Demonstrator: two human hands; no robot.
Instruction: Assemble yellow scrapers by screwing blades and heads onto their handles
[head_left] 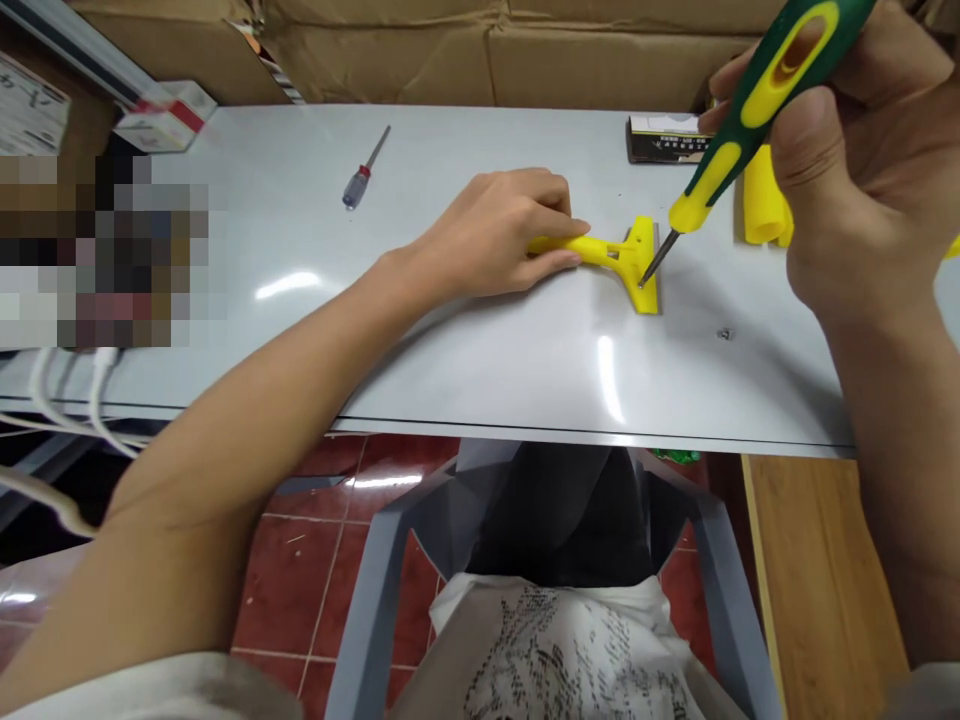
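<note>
Centrally: scraper [630, 262] flat on table [450, 340]. Left hand [499, 232] closed over scraper handle, pinning it down. Right hand [862, 150] right of scraper, fist tight round green-yellow screwdriver [739, 130]; tip on scraper head. Loose screw [724, 333] just right of scraper. Yellow part [763, 197] and box [664, 138] beyond scraper. Small screwdriver [365, 170] far left of scraper, untouched.
</note>
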